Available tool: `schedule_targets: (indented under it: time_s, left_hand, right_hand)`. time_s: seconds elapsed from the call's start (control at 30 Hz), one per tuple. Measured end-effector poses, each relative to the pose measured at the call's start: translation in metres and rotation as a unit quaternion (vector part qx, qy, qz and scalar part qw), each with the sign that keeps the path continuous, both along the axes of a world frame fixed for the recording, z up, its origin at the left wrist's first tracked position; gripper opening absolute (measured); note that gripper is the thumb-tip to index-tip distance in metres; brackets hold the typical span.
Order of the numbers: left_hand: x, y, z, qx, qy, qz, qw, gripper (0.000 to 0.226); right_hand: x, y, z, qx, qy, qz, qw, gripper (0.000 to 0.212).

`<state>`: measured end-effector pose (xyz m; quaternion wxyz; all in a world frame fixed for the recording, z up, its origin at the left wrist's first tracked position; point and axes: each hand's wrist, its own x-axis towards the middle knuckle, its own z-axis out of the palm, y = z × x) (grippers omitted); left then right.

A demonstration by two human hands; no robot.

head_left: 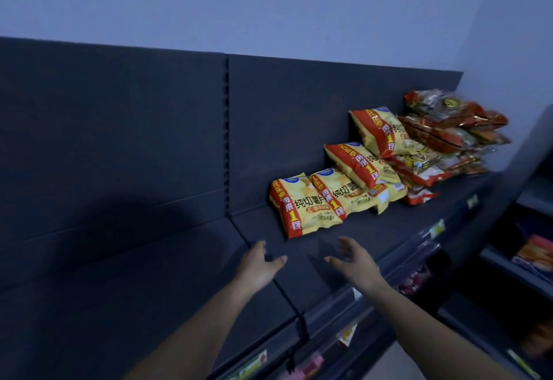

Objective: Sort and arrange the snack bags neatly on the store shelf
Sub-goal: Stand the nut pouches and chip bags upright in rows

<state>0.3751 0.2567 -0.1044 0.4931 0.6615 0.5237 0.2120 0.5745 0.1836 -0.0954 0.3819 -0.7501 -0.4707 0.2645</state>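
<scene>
Two bare forearms reach forward over a dark store shelf (143,278). The left hand (258,266) and right hand (356,261) hover side by side above it, palms turned toward each other, fingers spread and holding nothing. Just beyond them lie four yellow snack bags (302,206), overlapping in a row toward the right. Farther back, touching that row, a heap of red snack bags (449,128) sits by the dark back panel (119,140).

The shelf (149,275) looks like matt, smooth dark painted metal, while at three o'clock the yellow snack bags (302,206) are glossy plastic film and the red bags (449,122) just past them shinier, crinkled film.
</scene>
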Motion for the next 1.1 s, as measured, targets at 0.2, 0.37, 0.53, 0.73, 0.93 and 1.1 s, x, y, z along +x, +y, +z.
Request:
schedule_targets:
  time_s: [0.2,0.37,0.53,0.73,0.93,1.1]
  left_hand:
    - [0.071,0.044,0.004,-0.019,-0.034,0.033,0.999,0.065]
    - [0.093,0.072,-0.008,-0.015,-0.078,0.065,0.995,0.053]
    - [0.095,0.082,-0.006,-0.001,-0.104,0.109,0.989,0.055]
    - [0.056,0.078,0.005,0.082,-0.059,0.066,0.993,0.058]
    - [-0.025,0.042,0.028,0.199,-0.041,0.056,0.977,0.067]
    - [-0.155,-0.012,0.021,0.304,0.049,0.102,0.946,0.075]
  right_hand:
    - [0.069,0.063,-0.010,0.004,0.010,0.030,0.999,0.068]
    - [0.082,0.105,-0.016,0.025,0.058,0.065,0.996,0.055]
    - [0.076,0.125,-0.024,-0.005,0.123,0.128,0.984,0.048]
    - [0.046,0.122,-0.017,-0.038,0.163,0.156,0.973,0.049]
    - [-0.039,0.098,0.004,0.041,0.188,0.167,0.967,0.058]
    - [-0.160,0.067,0.014,0.094,0.188,0.290,0.934,0.050]
